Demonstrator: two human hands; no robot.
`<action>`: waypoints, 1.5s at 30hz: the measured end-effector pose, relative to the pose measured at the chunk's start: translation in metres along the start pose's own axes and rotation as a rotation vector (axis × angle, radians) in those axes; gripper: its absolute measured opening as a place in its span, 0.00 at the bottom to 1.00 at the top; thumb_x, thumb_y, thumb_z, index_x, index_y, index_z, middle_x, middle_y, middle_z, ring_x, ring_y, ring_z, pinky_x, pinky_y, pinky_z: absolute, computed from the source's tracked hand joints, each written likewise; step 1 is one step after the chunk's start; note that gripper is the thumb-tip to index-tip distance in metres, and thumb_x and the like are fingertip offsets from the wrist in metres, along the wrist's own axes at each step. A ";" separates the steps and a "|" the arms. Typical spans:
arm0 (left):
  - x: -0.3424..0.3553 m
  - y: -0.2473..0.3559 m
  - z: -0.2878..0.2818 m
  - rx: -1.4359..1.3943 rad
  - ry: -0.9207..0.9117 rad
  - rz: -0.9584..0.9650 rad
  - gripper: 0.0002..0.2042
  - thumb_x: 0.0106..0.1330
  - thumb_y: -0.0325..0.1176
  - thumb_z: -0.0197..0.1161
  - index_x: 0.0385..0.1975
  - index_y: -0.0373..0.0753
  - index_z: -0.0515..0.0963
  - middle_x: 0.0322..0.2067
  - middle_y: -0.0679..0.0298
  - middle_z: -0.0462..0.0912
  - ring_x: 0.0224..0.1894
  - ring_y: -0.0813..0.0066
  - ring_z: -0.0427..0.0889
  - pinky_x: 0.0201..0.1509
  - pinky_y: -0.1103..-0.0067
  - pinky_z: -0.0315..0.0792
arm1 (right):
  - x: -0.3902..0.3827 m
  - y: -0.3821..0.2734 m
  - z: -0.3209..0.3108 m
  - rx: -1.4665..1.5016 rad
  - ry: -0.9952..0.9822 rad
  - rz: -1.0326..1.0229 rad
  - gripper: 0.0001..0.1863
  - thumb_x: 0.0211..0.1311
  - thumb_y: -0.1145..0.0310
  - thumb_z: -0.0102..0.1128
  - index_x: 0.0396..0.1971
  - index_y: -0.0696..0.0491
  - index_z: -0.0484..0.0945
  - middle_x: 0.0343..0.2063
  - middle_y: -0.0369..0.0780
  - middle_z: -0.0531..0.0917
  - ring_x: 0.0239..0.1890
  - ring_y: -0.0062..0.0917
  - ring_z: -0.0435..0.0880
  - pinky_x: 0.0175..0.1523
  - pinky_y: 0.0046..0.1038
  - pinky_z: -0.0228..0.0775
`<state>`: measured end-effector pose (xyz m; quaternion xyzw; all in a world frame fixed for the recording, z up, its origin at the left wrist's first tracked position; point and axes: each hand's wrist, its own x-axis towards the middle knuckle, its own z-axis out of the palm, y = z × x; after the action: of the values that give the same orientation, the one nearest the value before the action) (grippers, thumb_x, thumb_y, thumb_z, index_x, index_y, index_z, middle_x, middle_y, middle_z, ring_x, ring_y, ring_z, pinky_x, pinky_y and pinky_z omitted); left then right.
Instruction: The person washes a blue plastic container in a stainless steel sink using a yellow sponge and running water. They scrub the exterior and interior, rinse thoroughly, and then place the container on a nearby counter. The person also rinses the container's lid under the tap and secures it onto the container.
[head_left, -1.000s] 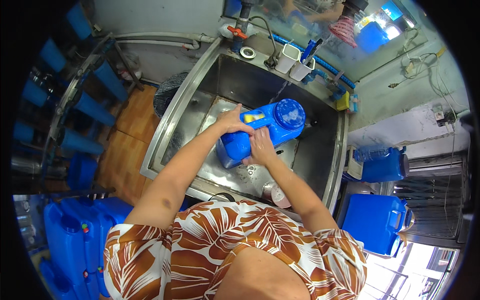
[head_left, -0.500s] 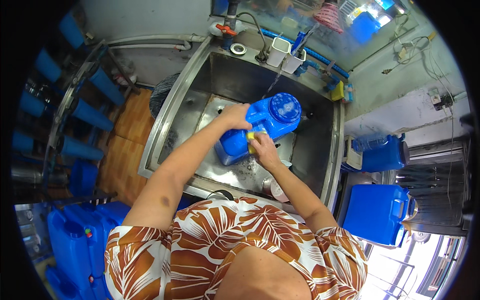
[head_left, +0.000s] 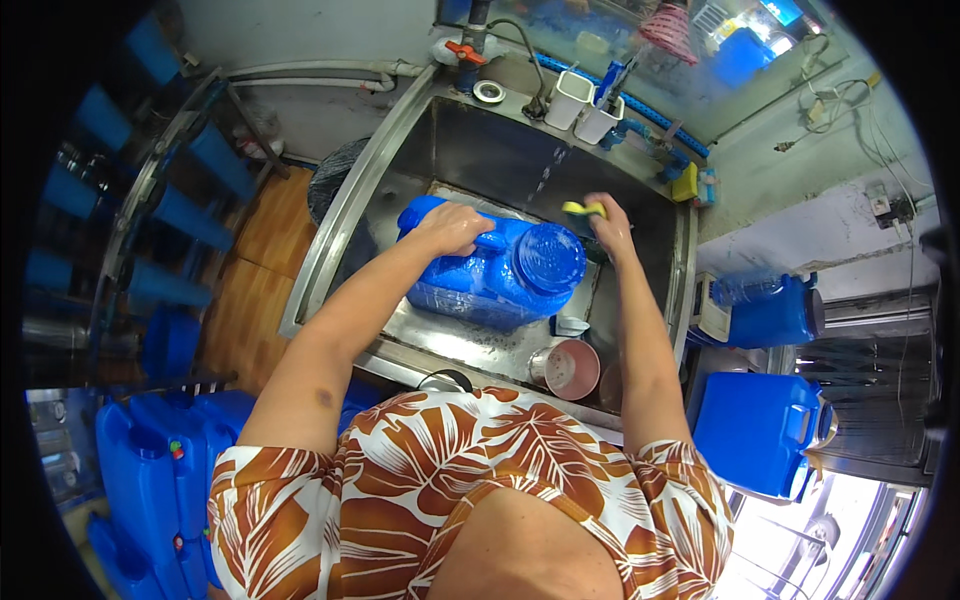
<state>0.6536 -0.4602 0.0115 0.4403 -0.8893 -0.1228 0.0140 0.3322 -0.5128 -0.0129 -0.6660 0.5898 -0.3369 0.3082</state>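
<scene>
Inside the rectangular steel sink [head_left: 480, 140], the left hand [head_left: 455, 228] grips a blue plastic jug [head_left: 480, 290]. At the jug's two o'clock, the right hand [head_left: 612, 228] clutches a yellow sponge [head_left: 580, 209]; at five sits a round pink cup [head_left: 573, 370].

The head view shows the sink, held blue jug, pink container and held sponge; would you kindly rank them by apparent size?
Largest to smallest:
sink
blue jug
pink container
sponge
</scene>
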 end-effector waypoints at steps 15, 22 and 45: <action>0.028 0.007 0.031 -0.144 0.315 -0.615 0.14 0.57 0.29 0.61 0.42 0.30 0.75 0.34 0.45 0.84 0.38 0.49 0.85 0.39 0.62 0.79 | 0.044 -0.050 0.046 -0.404 0.151 0.199 0.37 0.53 0.64 0.54 0.66 0.47 0.57 0.40 0.59 0.81 0.46 0.54 0.80 0.52 0.47 0.71; 0.093 0.021 0.058 -1.621 0.359 -0.892 0.10 0.63 0.32 0.62 0.36 0.31 0.77 0.29 0.56 0.81 0.30 0.67 0.82 0.33 0.69 0.76 | 0.016 -0.071 0.101 -0.012 0.077 -0.108 0.37 0.47 0.73 0.57 0.64 0.49 0.64 0.44 0.55 0.82 0.46 0.51 0.81 0.53 0.39 0.73; 0.092 0.051 0.072 -1.353 0.983 -0.957 0.17 0.58 0.28 0.61 0.42 0.25 0.65 0.34 0.44 0.79 0.23 0.58 0.84 0.29 0.68 0.79 | -0.098 -0.048 0.079 0.218 0.233 0.030 0.13 0.47 0.80 0.53 0.31 0.51 0.83 0.33 0.42 0.82 0.39 0.37 0.81 0.47 0.35 0.72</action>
<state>0.5480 -0.4878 -0.0536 0.6575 -0.2512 -0.4041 0.5843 0.4162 -0.4087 -0.0287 -0.5760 0.5915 -0.4693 0.3131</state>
